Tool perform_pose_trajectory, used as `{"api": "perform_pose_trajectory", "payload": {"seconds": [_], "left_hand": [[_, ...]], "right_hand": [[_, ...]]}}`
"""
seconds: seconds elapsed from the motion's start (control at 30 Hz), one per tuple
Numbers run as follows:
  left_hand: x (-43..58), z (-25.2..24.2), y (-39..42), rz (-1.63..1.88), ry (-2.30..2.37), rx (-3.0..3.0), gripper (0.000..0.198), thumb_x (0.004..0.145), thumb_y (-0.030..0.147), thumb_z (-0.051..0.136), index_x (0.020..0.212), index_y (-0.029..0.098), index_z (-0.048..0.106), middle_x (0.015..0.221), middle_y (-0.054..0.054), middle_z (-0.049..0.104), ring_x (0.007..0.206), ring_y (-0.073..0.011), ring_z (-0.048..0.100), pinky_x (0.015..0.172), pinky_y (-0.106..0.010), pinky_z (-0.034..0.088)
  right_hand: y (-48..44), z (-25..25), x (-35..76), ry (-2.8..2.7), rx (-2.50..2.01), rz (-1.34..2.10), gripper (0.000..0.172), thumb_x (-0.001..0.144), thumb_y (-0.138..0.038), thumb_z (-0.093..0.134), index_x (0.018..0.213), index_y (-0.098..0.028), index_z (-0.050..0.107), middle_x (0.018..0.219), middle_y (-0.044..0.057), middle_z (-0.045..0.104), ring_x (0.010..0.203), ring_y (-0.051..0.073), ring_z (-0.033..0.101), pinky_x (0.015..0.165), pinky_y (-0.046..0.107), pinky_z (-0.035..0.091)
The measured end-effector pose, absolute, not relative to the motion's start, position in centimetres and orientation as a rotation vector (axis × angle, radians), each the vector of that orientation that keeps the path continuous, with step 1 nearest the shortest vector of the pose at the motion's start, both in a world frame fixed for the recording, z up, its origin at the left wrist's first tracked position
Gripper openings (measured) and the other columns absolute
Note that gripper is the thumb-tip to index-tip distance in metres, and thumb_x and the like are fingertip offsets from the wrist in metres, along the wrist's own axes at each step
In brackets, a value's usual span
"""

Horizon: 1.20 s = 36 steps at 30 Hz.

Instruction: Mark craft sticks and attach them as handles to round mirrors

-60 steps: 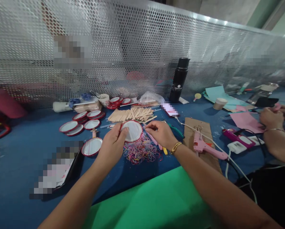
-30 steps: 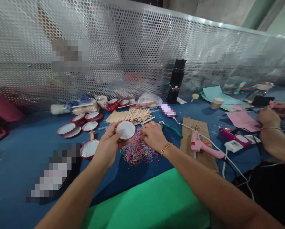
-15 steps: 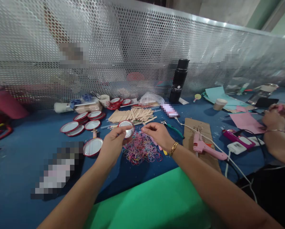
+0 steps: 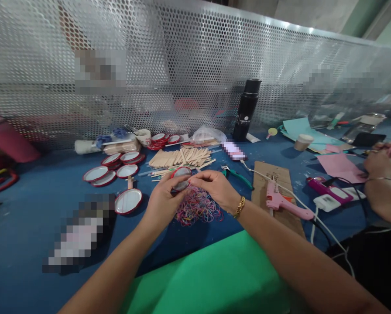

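My left hand [image 4: 167,195] is closed around a round red-rimmed lid [image 4: 181,173], held tilted between thumb and fingers above the table. At the lid's right edge, the thumb and fingertips of my right hand [image 4: 215,185] are pinched together; what lies between them is too small to make out. Directly below both hands spreads a heap of small coloured rubber bands [image 4: 197,207]. To the left, a similar lid [image 4: 128,201] lies on the blue table with a short wooden stick [image 4: 130,182] at its upper edge. More red-rimmed lids [image 4: 95,174] lie behind it.
Wooden craft sticks [image 4: 182,157] are piled behind my hands. Right of them are teal-handled pliers [image 4: 238,176] and a pink glue gun [image 4: 280,203] on cardboard [image 4: 259,174]. A black bottle [image 4: 246,111] stands by the perforated metal screen [image 4: 195,65]. Another person's hands [image 4: 382,161] work at far right.
My left hand has moved slightly right with the lid, which has tilted. The pinched fingers of my right hand have come in to meet the lid's edge.
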State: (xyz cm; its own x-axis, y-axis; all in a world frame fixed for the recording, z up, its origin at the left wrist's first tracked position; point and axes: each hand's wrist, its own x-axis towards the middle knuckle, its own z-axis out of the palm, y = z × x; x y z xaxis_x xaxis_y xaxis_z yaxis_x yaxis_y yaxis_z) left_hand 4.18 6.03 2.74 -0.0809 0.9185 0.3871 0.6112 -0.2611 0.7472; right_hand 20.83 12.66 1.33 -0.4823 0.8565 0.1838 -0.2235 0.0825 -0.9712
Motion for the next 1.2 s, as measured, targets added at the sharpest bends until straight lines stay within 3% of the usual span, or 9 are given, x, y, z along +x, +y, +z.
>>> {"api": "perform_pose_trajectory", "payload": {"seconds": [0.17,0.33,0.4,0.57,0.77,0.87,1.03,1.2], "left_hand": [[4.0,2.4,6.0,1.195,1.685,1.942,0.018,0.085,0.028,0.063,0.079,0.023,0.079,0.088,-0.006,0.074,0.090,-0.0252,0.067,0.082,-0.036,0.052],[3.3,2.6,6.0,1.152,1.814,1.928,0.017,0.084,0.028,0.064,0.079,0.024,0.080,0.091,-0.006,0.074,0.088,-0.0251,0.068,0.080,-0.037,0.052],[3.2,2.9,5.9,1.117,1.878,1.918,0.018,0.085,0.028,0.064,0.081,0.024,0.081,0.094,-0.007,0.076,0.092,-0.0273,0.069,0.085,-0.039,0.052],[3.5,3.6,5.7,1.153,2.018,1.893,0.028,0.083,0.044,0.071,0.096,0.022,0.082,0.113,-0.013,0.075,0.112,-0.0351,0.066,0.095,-0.045,0.053],[4.3,3.4,5.7,1.278,1.788,1.908,0.031,0.086,0.044,0.067,0.102,0.023,0.082,0.105,-0.008,0.080,0.118,-0.0318,0.064,0.107,-0.046,0.047],[4.4,3.3,5.7,1.322,1.737,1.918,0.021,0.085,0.038,0.067,0.093,0.025,0.082,0.090,-0.004,0.081,0.105,-0.0278,0.068,0.114,-0.048,0.041],[4.2,3.5,5.6,1.334,1.739,1.929,0.020,0.085,0.038,0.066,0.074,0.024,0.077,0.067,0.001,0.075,0.074,-0.0205,0.065,0.113,-0.047,0.040],[4.0,3.8,5.4,1.368,1.832,1.891,0.022,0.082,0.038,0.064,0.071,0.022,0.075,0.067,-0.001,0.071,0.074,-0.0211,0.063,0.103,-0.045,0.046]], "right_hand": [[12.3,1.6,20.8,-1.487,-0.610,1.520,0.021,0.074,-0.040,0.083,0.078,-0.020,0.077,0.079,0.000,0.074,0.078,0.014,0.064,0.080,0.031,0.051],[13.0,2.1,21.1,-1.175,-0.619,1.522,0.030,0.071,-0.046,0.085,0.076,-0.021,0.069,0.068,-0.005,0.061,0.060,0.008,0.048,0.058,0.024,0.040],[13.2,2.3,21.3,-1.111,-0.622,1.546,0.035,0.067,-0.049,0.087,0.076,-0.021,0.067,0.070,-0.004,0.062,0.061,0.009,0.049,0.055,0.023,0.038],[13.0,2.2,21.3,-1.191,-0.649,1.548,0.033,0.070,-0.049,0.085,0.077,-0.020,0.070,0.071,-0.002,0.064,0.062,0.010,0.050,0.057,0.024,0.038],[12.2,1.8,20.8,-1.469,-0.689,1.359,0.018,0.079,-0.038,0.078,0.080,-0.020,0.076,0.077,0.000,0.071,0.072,0.014,0.059,0.072,0.029,0.047],[11.7,1.8,20.6,-1.556,-0.684,1.326,0.016,0.080,-0.036,0.076,0.079,-0.020,0.076,0.078,0.001,0.073,0.074,0.015,0.062,0.072,0.029,0.049],[11.6,1.7,20.6,-1.637,-0.695,1.248,0.017,0.083,-0.037,0.073,0.080,-0.021,0.074,0.076,0.000,0.071,0.073,0.015,0.061,0.070,0.029,0.048],[11.7,2.3,21.3,-1.701,-0.648,1.360,0.019,0.082,-0.038,0.071,0.078,-0.020,0.066,0.081,0.000,0.064,0.076,0.015,0.056,0.074,0.030,0.045]]}}
